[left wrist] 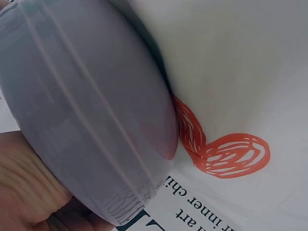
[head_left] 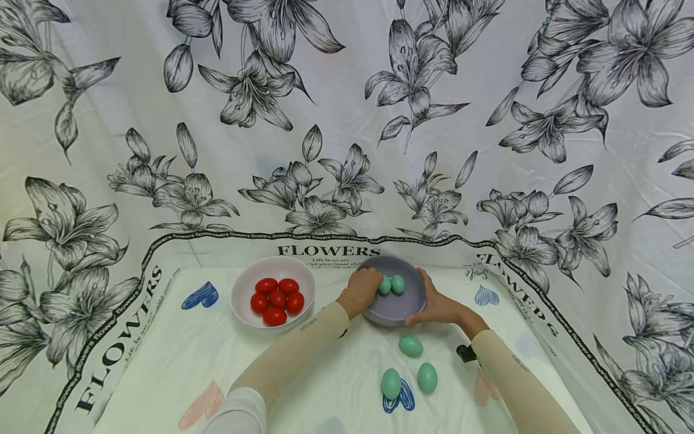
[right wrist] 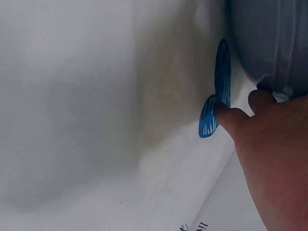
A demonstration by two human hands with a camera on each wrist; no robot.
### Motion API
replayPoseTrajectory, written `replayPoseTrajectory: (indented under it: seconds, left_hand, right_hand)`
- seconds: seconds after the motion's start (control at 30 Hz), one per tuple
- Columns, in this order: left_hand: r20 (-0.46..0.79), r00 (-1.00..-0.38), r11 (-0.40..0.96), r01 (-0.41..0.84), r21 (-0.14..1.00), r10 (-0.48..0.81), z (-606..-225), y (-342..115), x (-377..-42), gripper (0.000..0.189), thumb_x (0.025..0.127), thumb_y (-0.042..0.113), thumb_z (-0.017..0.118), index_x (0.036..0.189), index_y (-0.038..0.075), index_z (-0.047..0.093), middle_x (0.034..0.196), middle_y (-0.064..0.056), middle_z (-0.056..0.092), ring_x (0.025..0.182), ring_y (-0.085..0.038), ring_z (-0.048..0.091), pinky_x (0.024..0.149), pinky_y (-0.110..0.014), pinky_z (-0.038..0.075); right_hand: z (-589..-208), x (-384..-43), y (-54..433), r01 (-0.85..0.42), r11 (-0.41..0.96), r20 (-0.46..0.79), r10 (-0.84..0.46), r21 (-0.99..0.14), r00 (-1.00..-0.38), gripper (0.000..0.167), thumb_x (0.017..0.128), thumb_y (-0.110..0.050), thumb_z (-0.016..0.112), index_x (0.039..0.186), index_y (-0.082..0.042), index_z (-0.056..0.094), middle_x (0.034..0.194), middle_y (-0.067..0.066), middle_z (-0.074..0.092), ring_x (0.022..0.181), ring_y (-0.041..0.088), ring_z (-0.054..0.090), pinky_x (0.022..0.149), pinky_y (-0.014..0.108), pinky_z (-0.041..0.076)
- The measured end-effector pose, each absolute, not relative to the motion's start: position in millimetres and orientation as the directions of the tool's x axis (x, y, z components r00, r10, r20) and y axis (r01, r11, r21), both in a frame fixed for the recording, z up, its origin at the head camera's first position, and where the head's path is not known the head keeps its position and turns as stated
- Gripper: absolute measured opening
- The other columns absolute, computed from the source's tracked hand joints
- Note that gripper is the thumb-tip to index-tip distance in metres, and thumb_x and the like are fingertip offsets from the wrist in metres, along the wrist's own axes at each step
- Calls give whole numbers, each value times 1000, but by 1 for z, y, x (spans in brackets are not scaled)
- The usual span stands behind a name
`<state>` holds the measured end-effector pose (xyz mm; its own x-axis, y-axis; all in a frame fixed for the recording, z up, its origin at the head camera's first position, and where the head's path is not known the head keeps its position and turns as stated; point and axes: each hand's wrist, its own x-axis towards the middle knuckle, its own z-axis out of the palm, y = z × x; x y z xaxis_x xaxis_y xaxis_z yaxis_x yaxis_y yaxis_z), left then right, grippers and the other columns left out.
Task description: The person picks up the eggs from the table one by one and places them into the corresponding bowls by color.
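Observation:
A grey-purple bowl [head_left: 393, 310] sits between my hands, with two green eggs [head_left: 398, 284] visible inside. My left hand [head_left: 364, 289] reaches over its left rim, fingers bent down inside beside the eggs. Its fingertips are hidden, so whether they pinch an egg does not show. In the left wrist view, the bowl's outer wall [left wrist: 96, 110] fills much of the picture, with the hand at lower left. My right hand [head_left: 438, 306] holds the bowl's right side, thumb toward the front and fingers along the wall. The right wrist view shows that hand [right wrist: 274, 149] against the bowl [right wrist: 269, 43].
Left of the bowl stands a white bowl [head_left: 236, 301] with several red eggs [head_left: 278, 299]. Three green eggs lie on the cloth in front: one nearer egg [head_left: 411, 346], a left egg [head_left: 391, 383] and a right egg [head_left: 427, 378]. A flower-printed cloth [head_left: 325, 199] hangs behind.

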<state>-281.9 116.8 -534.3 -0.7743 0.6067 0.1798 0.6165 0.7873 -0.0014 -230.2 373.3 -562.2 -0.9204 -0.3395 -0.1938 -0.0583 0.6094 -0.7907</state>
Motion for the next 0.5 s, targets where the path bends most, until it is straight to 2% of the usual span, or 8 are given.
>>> replayPoseTrajectory:
  seconds: [0.3,0.5]
  left_hand:
    - [184,-770,784,621,-11,612,-533,117,-282,10,94,9,79,89,18,77,88,1,75,80,-19,73,67,-33,62]
    - [148,-789,797,604,11,596,-535,117,-283,8,95,10,78,93,17,78,93,-1,75,85,-20,73,71,-34,63]
  right_hand:
    - [-560,-229,373,-63,608,-189,-341,-791,-921,151,75,-40,97,166,-17,-22,174,26,-7,159,48,10,125,68,20]
    - [-561,-229,371,-74,619,-181,-338,-782,-924,151,75,-43,96,167,-17,-21,174,26,-9,160,49,10,125,68,21]
